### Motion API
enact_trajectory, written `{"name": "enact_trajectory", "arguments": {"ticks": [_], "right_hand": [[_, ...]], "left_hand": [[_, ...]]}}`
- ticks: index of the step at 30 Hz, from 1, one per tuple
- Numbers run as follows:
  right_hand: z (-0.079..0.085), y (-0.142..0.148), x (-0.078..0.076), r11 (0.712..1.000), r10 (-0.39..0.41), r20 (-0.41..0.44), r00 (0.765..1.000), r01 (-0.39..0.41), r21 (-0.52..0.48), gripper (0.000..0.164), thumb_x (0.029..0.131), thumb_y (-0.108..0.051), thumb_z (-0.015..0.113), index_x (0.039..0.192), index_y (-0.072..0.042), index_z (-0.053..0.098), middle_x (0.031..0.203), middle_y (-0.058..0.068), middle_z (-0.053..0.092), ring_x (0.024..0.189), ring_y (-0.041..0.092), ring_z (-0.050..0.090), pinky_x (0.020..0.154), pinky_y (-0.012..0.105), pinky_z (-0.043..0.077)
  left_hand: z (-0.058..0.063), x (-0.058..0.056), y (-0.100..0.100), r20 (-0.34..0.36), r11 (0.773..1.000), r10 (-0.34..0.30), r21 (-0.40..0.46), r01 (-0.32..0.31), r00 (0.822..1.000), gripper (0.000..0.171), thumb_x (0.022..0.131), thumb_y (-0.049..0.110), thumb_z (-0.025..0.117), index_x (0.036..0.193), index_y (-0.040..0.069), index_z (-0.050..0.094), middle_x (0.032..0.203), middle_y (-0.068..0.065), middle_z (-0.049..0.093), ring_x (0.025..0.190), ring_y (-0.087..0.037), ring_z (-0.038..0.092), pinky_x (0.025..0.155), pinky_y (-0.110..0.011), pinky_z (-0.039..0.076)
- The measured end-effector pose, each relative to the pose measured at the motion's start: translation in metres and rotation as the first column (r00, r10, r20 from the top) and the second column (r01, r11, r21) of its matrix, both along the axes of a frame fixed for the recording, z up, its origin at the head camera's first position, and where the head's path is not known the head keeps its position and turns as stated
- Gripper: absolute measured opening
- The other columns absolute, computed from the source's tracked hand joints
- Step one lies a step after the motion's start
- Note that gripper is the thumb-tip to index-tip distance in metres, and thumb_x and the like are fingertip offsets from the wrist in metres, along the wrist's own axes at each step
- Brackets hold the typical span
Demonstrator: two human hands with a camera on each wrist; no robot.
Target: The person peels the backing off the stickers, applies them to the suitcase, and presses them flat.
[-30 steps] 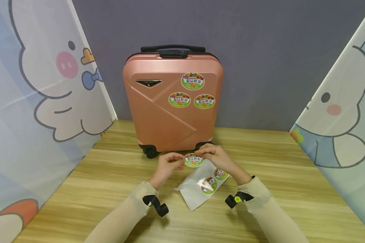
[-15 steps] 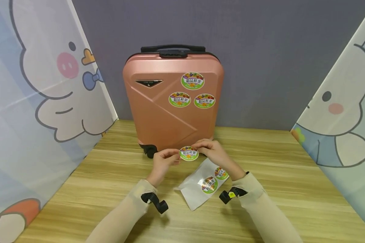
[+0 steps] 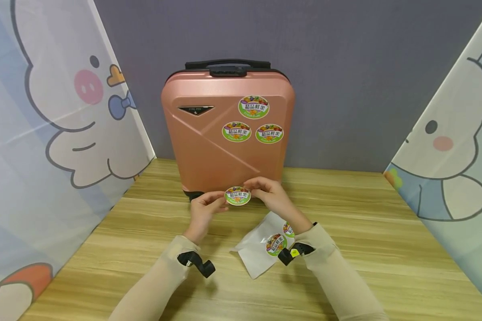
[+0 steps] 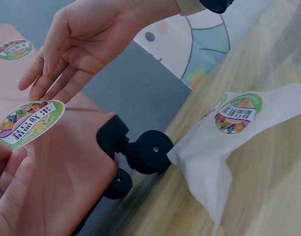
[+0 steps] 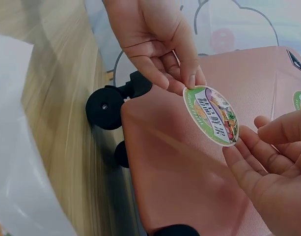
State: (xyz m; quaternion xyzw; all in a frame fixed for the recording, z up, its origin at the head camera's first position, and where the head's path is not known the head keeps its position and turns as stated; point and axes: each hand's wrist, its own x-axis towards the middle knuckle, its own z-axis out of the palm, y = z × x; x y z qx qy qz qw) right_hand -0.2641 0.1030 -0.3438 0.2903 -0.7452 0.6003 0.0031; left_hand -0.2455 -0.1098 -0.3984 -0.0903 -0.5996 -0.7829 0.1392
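Note:
An oval fruit sticker with a green and white face is held level in front of the lower part of a pink suitcase. My left hand pinches its left edge between thumb and finger. At the opposite edge my right hand holds it by the fingertips, as the right wrist view shows with the sticker stretched between both hands. Three matching stickers, among them the top one, are stuck on the suitcase's upper right. A white backing sheet with two stickers lies below the hands.
The suitcase stands upright on a wood-grain table, against a grey back wall. Cartoon-printed panels close off both sides. Black suitcase wheels show low in the left wrist view.
Both hands have moved left and slightly away from me, carrying the sticker off the backing sheet's area toward the suitcase's lower front. Suitcase and sheet have stayed in place.

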Motion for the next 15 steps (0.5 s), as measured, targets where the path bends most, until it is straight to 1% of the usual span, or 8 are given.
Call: {"name": "enact_trajectory", "arguments": {"ticks": [2, 6, 8, 12, 13, 15], "right_hand": [[0.002, -0.004, -0.001, 1.000, 0.013, 0.014, 1.000, -0.013, -0.015, 0.026, 0.097, 0.007, 0.052, 0.121, 0.013, 0.060, 0.121, 0.028, 0.063, 0.110, 0.041, 0.061, 0.093, 0.054, 0.051], [0.006, -0.010, -0.003, 0.999, 0.030, 0.031, 0.999, -0.029, -0.021, 0.027, 0.097, 0.005, 0.052, 0.122, 0.012, 0.060, 0.121, 0.027, 0.063, 0.109, 0.039, 0.062, 0.089, 0.041, 0.056], [0.008, -0.013, -0.004, 1.000, 0.028, 0.025, 0.999, -0.028, -0.011, 0.027, 0.097, 0.005, 0.053, 0.122, 0.011, 0.061, 0.121, 0.026, 0.064, 0.111, 0.038, 0.062, 0.090, 0.042, 0.055], [0.011, -0.020, -0.006, 0.999, 0.034, -0.003, 0.999, -0.034, 0.008, 0.026, 0.096, 0.005, 0.053, 0.121, 0.010, 0.062, 0.121, 0.024, 0.064, 0.114, 0.036, 0.061, 0.095, 0.053, 0.050], [0.012, -0.022, -0.007, 0.999, 0.035, -0.011, 0.999, -0.035, 0.011, 0.026, 0.096, 0.005, 0.054, 0.120, 0.010, 0.063, 0.120, 0.024, 0.065, 0.115, 0.035, 0.060, 0.096, 0.053, 0.050], [0.013, -0.027, -0.007, 0.999, 0.042, -0.022, 0.999, -0.042, 0.006, 0.025, 0.095, 0.006, 0.054, 0.119, 0.011, 0.063, 0.119, 0.024, 0.065, 0.114, 0.035, 0.061, 0.096, 0.045, 0.052]], "left_hand": [[0.002, 0.000, -0.003, -0.004, 1.000, 0.010, 0.006, -0.010, 1.000, 0.019, 0.090, -0.012, 0.064, 0.106, -0.021, 0.064, 0.083, -0.005, 0.072, 0.073, -0.014, 0.070, 0.065, -0.031, 0.061], [0.006, 0.001, -0.009, 0.001, 0.999, 0.022, 0.023, -0.022, 1.000, 0.018, 0.090, -0.013, 0.064, 0.106, -0.020, 0.064, 0.084, -0.002, 0.073, 0.073, -0.014, 0.070, 0.066, -0.030, 0.061], [0.008, 0.000, -0.011, 0.009, 0.999, 0.029, 0.036, -0.029, 1.000, 0.018, 0.090, -0.013, 0.064, 0.107, -0.020, 0.064, 0.084, -0.001, 0.073, 0.074, -0.014, 0.070, 0.066, -0.030, 0.060], [0.010, 0.000, -0.018, 0.014, 0.996, 0.047, 0.071, -0.048, 0.999, 0.017, 0.090, -0.013, 0.064, 0.105, -0.018, 0.066, 0.081, -0.003, 0.073, 0.072, -0.015, 0.070, 0.066, -0.030, 0.060], [0.011, 0.000, -0.019, 0.013, 0.995, 0.051, 0.080, -0.052, 0.999, 0.016, 0.090, -0.013, 0.063, 0.105, -0.017, 0.066, 0.081, -0.003, 0.073, 0.072, -0.015, 0.070, 0.066, -0.031, 0.060], [0.012, 0.000, -0.023, 0.009, 0.994, 0.058, 0.094, -0.059, 0.998, 0.014, 0.090, -0.013, 0.062, 0.103, -0.014, 0.068, 0.081, -0.004, 0.072, 0.071, -0.016, 0.070, 0.066, -0.031, 0.061]]}}
